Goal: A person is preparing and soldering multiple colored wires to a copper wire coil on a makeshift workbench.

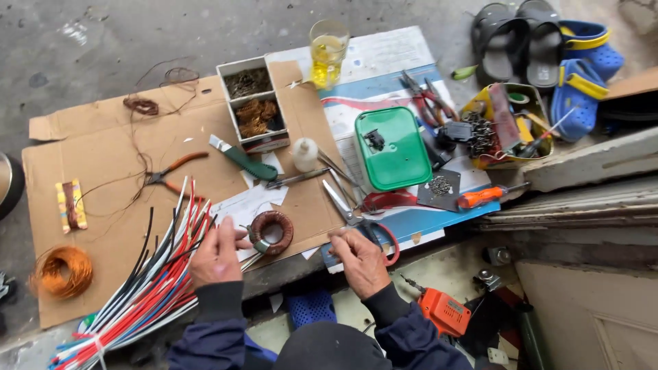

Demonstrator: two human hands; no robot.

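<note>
At the far left a coil of copper wire (61, 271) lies on the cardboard sheet (103, 147), and a dark round object at the frame's edge is cut off. Next comes a bundle of red, white, blue and black wires (137, 294), its lower end running out of view. The left hand (216, 257) rests on the bundle's upper ends, fingers curled around some of them; exactly which wires it grips is hard to tell. Just beside it lies a brown wound ring coil (271, 231). The right hand (360, 261) lies knuckles up on the red-handled scissors (362, 220), fingers bent, hiding part of the handles; whether it grips them I cannot tell. Further right sit a green lid (392, 147) and an orange-handled screwdriver (484, 196).
</note>
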